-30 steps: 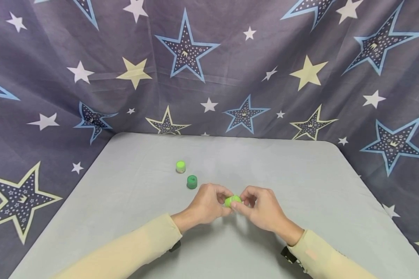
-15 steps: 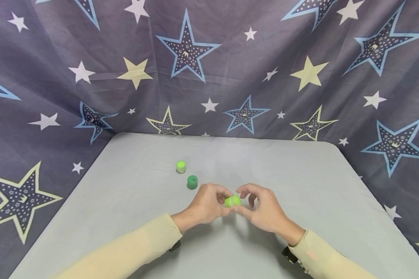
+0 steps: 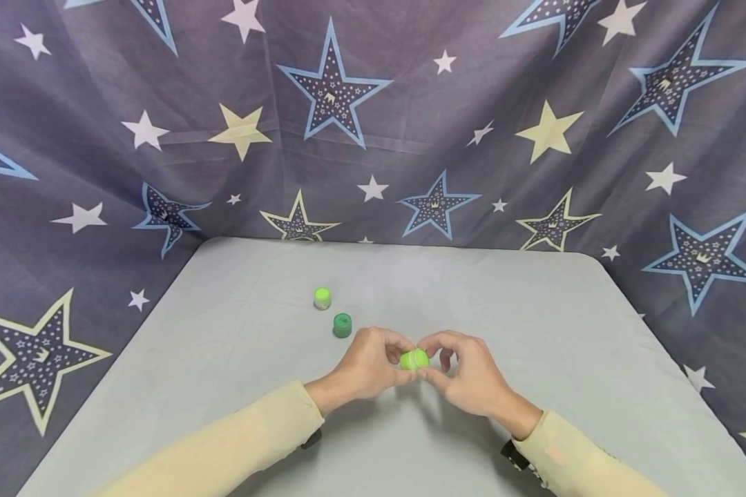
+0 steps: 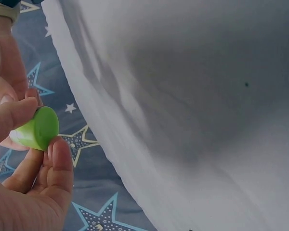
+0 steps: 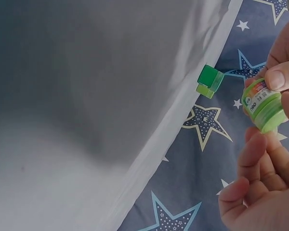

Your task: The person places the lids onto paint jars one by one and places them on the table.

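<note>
A small bright green jar [image 3: 414,359] is held up between both hands in the head view, lying on its side. My left hand [image 3: 369,362] grips its left end with thumb and fingers. In the left wrist view a smooth round green end [image 4: 47,127] of the jar faces the camera. At the other end, my right hand [image 3: 472,371] has its thumb and index finger curled round the lid. The right wrist view shows a printed label [image 5: 255,98] on the jar's side and a fingertip of my right hand [image 5: 272,175] against the lid's edge.
Behind my left hand a dark green jar [image 3: 342,325] stands on the grey-white table cover [image 3: 503,297]. A second bright green jar [image 3: 322,298] stands slightly farther back and left. A star-patterned cloth [image 3: 373,124] hangs behind the table.
My right hand's fingers lifted away from the jar half a second ago and have now come back against its lid. The left hand stays in place with the jar.
</note>
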`<state>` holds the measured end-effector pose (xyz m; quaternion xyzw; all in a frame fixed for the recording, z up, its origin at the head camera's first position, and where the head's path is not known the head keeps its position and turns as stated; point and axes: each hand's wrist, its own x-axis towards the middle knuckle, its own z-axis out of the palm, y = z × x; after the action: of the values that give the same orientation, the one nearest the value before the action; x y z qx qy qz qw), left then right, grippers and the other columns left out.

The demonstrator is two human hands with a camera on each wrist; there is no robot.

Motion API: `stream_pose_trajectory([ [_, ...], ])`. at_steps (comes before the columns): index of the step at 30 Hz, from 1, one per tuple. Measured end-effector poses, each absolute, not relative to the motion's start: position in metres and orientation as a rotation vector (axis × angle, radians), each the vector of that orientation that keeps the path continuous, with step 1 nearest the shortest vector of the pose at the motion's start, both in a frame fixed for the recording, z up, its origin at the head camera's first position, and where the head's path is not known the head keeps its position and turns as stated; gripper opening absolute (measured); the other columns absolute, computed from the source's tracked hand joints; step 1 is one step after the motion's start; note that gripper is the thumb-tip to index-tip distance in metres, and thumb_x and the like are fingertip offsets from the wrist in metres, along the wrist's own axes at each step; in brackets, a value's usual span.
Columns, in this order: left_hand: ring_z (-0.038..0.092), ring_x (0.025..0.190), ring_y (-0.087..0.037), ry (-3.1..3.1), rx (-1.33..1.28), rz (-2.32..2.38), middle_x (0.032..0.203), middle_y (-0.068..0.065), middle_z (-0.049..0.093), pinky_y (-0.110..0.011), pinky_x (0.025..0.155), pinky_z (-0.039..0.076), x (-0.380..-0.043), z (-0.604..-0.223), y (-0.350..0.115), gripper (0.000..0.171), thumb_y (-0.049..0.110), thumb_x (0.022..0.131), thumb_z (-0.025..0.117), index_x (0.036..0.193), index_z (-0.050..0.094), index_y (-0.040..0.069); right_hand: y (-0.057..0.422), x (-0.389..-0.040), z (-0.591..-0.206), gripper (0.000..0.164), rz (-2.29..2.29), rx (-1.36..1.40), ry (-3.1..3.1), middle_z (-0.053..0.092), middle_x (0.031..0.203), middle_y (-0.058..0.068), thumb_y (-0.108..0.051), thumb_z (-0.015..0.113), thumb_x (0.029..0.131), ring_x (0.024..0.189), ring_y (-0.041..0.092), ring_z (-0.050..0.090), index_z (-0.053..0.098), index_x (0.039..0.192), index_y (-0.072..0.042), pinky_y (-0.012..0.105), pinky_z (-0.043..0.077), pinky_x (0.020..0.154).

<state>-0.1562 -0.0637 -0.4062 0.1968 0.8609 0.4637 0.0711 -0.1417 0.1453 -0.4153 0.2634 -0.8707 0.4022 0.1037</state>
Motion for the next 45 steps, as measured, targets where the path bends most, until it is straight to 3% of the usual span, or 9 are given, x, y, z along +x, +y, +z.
stream_pose_trajectory([
  [9,0.065,0.085,-0.013,2.603,0.61,1.383,0.084,0.012,0.069,-0.028,0.076,0.055,-0.156,-0.407,-0.064,0.025,0.015,0.077,0.091,0.098,0.08,0.016,0.142,-0.141,-0.417,0.023,1.162,0.739,-2.574,0.067,0.084,-0.013,-0.011,0.087,0.08,0.065,0.009,0.057,0.074,0.098,-0.018,0.024,0.046,0.053],
  [20,0.065,0.087,-0.013,2.604,0.633,1.369,0.087,0.013,0.07,-0.03,0.08,0.055,-0.157,-0.406,-0.066,0.025,0.017,0.077,0.091,0.099,0.08,0.017,0.141,-0.14,-0.415,0.024,1.167,0.716,-2.59,0.068,0.086,-0.012,-0.013,0.088,0.081,0.065,0.009,0.057,0.076,0.102,-0.016,0.024,0.046,0.052],
  [31,0.06,0.092,-0.018,2.648,0.663,1.342,0.094,0.011,0.066,-0.031,0.077,0.052,-0.159,-0.41,-0.069,0.028,0.016,0.076,0.092,0.101,0.081,0.018,0.145,-0.142,-0.413,0.037,1.143,0.699,-2.582,0.069,0.091,0.004,-0.017,0.089,0.079,0.067,0.017,0.06,0.074,0.111,-0.01,0.024,0.047,0.055],
  [45,0.062,0.092,-0.021,2.728,0.628,1.273,0.095,0.004,0.067,-0.029,0.073,0.052,-0.165,-0.417,-0.075,0.032,0.008,0.075,0.09,0.105,0.077,0.011,0.149,-0.142,-0.414,0.027,1.14,0.656,-2.586,0.068,0.086,-0.003,-0.024,0.083,0.085,0.067,0.012,0.058,0.074,0.109,-0.015,0.025,0.046,0.058],
])
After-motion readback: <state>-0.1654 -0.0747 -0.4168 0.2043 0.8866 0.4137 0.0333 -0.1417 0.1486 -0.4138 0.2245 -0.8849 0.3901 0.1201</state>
